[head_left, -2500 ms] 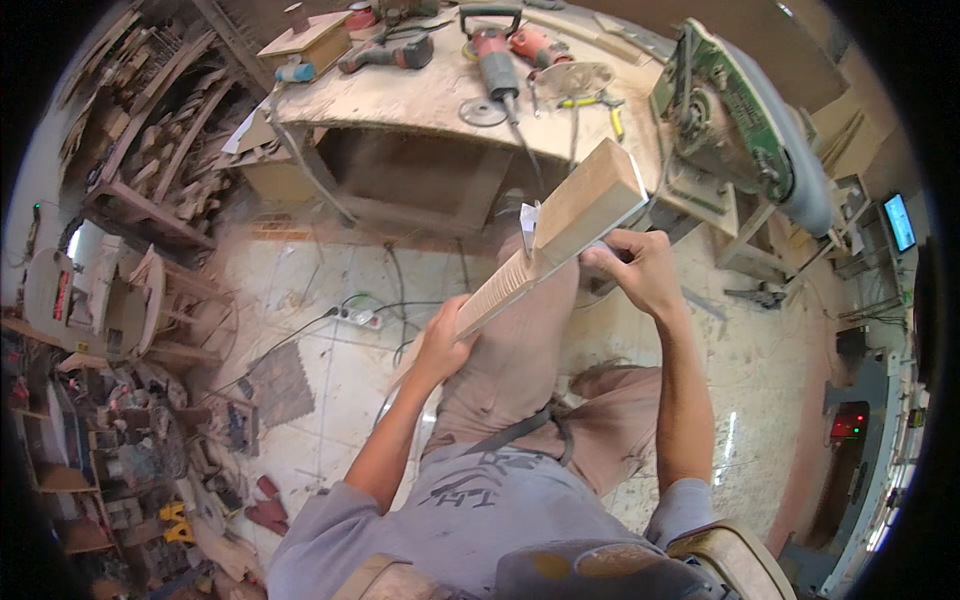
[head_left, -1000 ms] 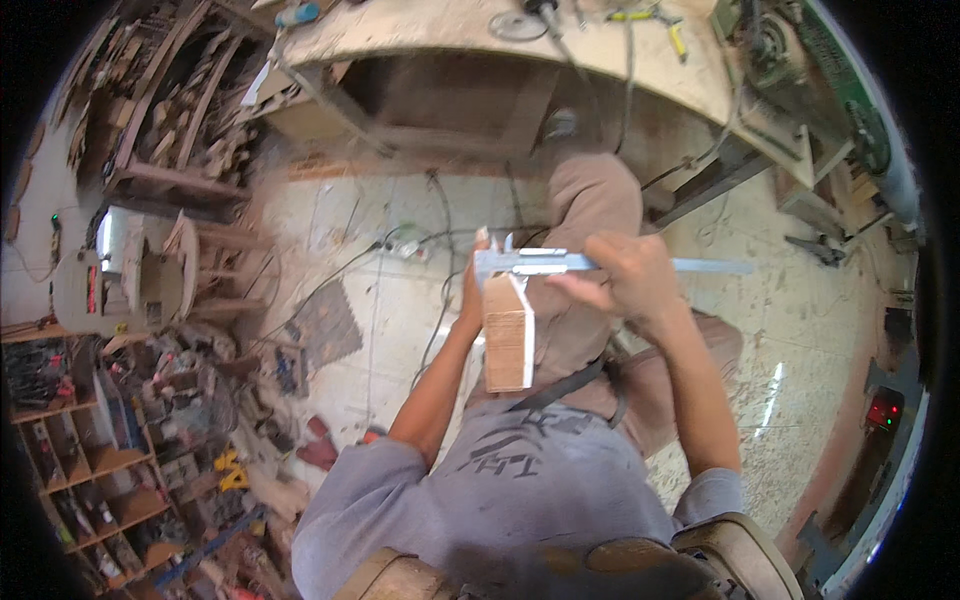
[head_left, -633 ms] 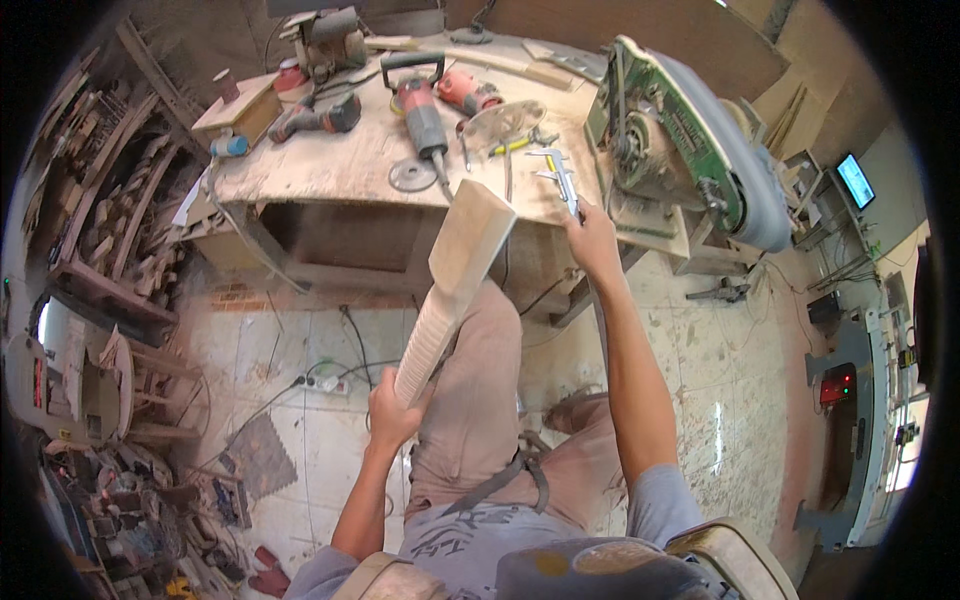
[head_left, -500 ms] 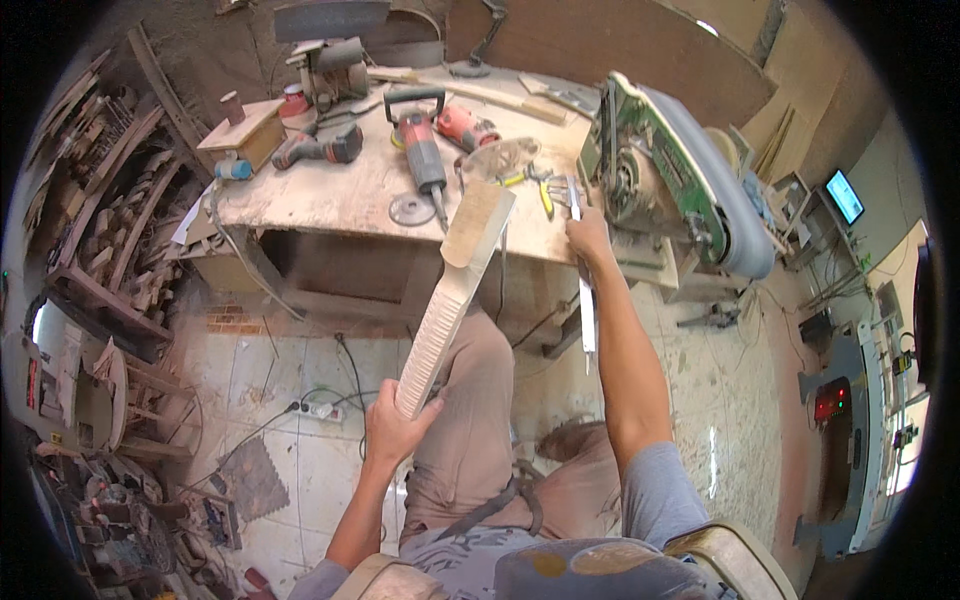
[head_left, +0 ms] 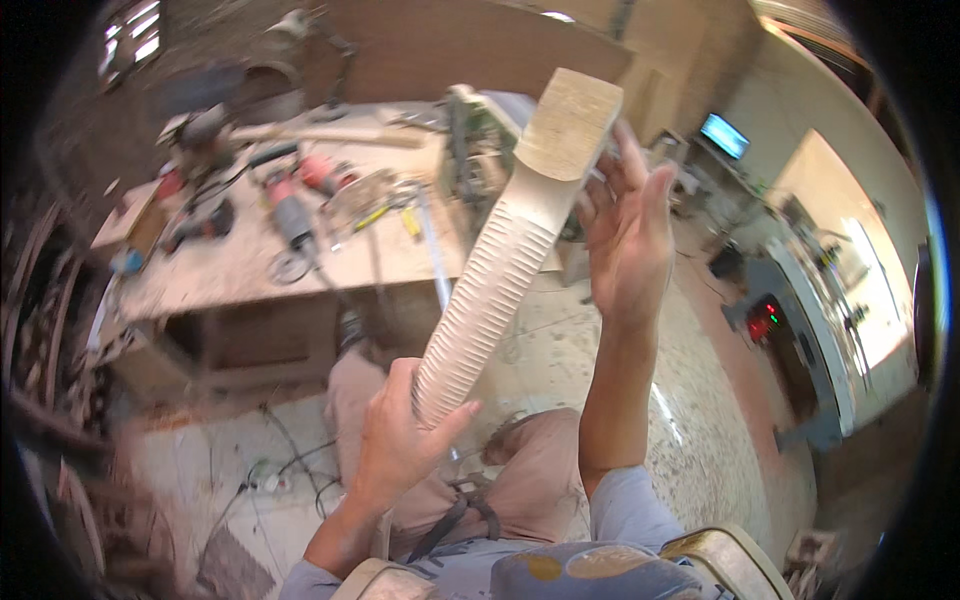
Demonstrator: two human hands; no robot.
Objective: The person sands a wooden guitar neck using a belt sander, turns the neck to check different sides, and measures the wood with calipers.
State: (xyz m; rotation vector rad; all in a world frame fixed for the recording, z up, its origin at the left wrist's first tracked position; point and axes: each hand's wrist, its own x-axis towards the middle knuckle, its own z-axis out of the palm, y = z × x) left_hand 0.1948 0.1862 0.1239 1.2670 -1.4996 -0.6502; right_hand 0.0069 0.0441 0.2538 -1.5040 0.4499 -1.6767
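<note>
My left hand (head_left: 405,425) is closed round the lower end of a long pale wooden piece (head_left: 490,290). Rows of ridges run across its shaft, and a smooth, thicker block forms its upper end. The piece is tilted up and to the right in front of me. My right hand (head_left: 630,230) is open beside that block, palm showing and thumb up; some fingertips are partly behind the wood, and I cannot tell whether they touch it. On the workbench (head_left: 220,270), a long metal caliper (head_left: 434,245) lies with one end past the front edge.
On the bench are a red-and-grey power tool (head_left: 288,210), a cordless drill (head_left: 200,225) and yellow-handled pliers (head_left: 410,222). A belt sander (head_left: 465,140) stands behind the wooden piece. Cables (head_left: 290,460) trail over the tiled floor. A grey machine (head_left: 790,340) stands at right.
My right hand has let go of the caliper, leaving it on the bench, and risen open beside the block. The wooden piece has come up closer. My view has swung to the right.
</note>
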